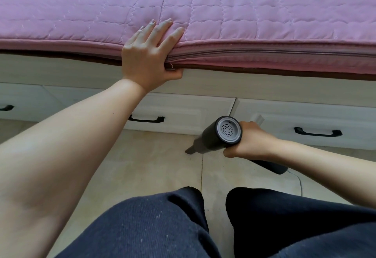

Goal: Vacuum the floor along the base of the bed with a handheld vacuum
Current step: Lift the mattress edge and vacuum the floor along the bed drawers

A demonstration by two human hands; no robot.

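A bed fills the upper half of the view, covered by a quilted pink mattress pad [223, 9] with a small dark mark near its far right. Its edge carries a zipper [264, 51] running along the side, over a dark strip and a pale wooden bed frame [61, 70]. Below the frame sit white drawers [183, 111] with black handles [146, 119]. The floor [146, 166] is pale beige tile with a dark grout line running toward the bed, and small dark specks lie near that line. The left hand [148, 54] rests on the edge of the pad, fingers straight and spread on top, thumb tucked under the edge. The right hand [250, 139] grips the handle of a dark grey handheld vacuum [219, 135], whose vented rear cap faces the camera and whose nozzle [190, 150] points down at the floor just in front of the drawers. A thin pale cable [299, 182] lies on the tile to the right. The person's legs in dark trousers [142, 227] fill the bottom.
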